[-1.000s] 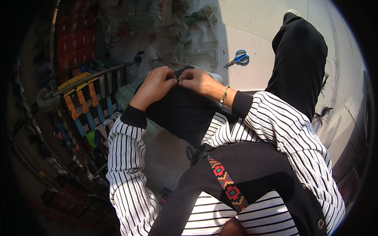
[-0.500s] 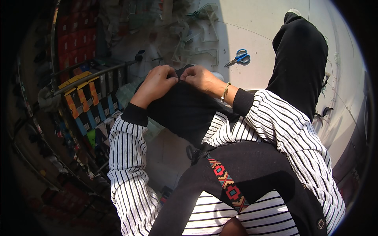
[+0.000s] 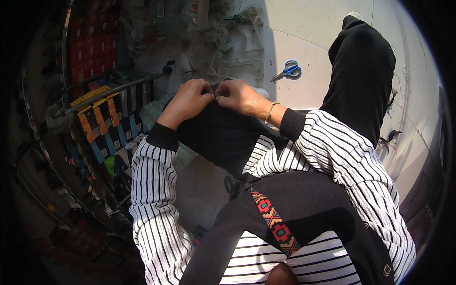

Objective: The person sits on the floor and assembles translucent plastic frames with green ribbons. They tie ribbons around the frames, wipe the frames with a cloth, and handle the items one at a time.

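Observation:
My left hand (image 3: 189, 100) and my right hand (image 3: 241, 97) meet over the knee of my left leg, in black trousers (image 3: 216, 135). Both are closed, thumb against fingers, with the tips almost touching. Whatever sits between the fingertips is too small or too dark against the black cloth to make out. A woven bracelet (image 3: 270, 112) circles my right wrist. Beyond that hand, a pair of scissors (image 3: 287, 71) with blue handles lies on the pale floor, apart from both hands.
A metal rail (image 3: 114, 90) and a rack of boxed goods (image 3: 102, 126) stand close on the left. Red boxes (image 3: 95, 50) are stacked behind. Clear plastic pieces (image 3: 242, 40) lie on the floor ahead. My other leg (image 3: 363, 71) stretches out on the right.
My right hand has turned slightly, and its fingers have curled in closer. The left hand stays almost in place, and the scissors lie where they were.

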Demonstrator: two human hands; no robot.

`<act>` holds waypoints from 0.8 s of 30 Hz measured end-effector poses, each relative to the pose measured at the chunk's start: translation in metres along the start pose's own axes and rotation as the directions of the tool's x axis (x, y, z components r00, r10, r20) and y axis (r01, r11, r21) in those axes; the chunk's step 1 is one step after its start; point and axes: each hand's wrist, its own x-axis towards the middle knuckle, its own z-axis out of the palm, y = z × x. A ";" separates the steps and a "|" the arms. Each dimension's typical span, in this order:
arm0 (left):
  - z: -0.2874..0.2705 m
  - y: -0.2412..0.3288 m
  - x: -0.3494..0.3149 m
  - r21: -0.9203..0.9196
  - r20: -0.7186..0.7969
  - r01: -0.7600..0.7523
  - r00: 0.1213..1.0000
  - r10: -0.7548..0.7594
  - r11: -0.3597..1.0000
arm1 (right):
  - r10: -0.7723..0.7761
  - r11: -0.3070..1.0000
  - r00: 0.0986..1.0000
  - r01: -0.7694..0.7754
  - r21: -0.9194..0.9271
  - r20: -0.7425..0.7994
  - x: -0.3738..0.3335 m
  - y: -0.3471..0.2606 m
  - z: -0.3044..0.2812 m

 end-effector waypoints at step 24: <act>-0.001 -0.008 0.005 0.022 0.007 -0.028 1.000 0.028 0.999 | -0.041 0.996 0.998 0.037 -0.076 -0.051 0.008 0.007 0.005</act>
